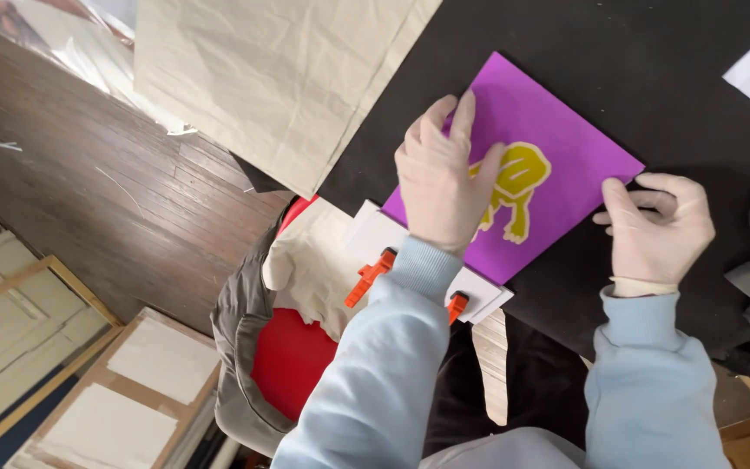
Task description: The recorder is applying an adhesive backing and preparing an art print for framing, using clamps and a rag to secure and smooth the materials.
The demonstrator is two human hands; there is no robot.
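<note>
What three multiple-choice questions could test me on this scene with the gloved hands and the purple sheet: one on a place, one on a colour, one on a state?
1. Where does the left hand in its thin pale glove rest?
A. On the flat purple sheet, over the yellow figure
B. On the wooden floor
C. On the cream cloth

2. What colour are the two plastic clamps at the sheet's near edge?
A. Green
B. Orange
C. Blue

3. How is the right hand?
A. Flat and spread wide
B. Raised off the black table top
C. Fingers curled at the sheet's right corner

Answers: 1 A, the palm lies pressed on the sheet; 2 B, both show orange; 3 C, its fingertips meet that corner.
</note>
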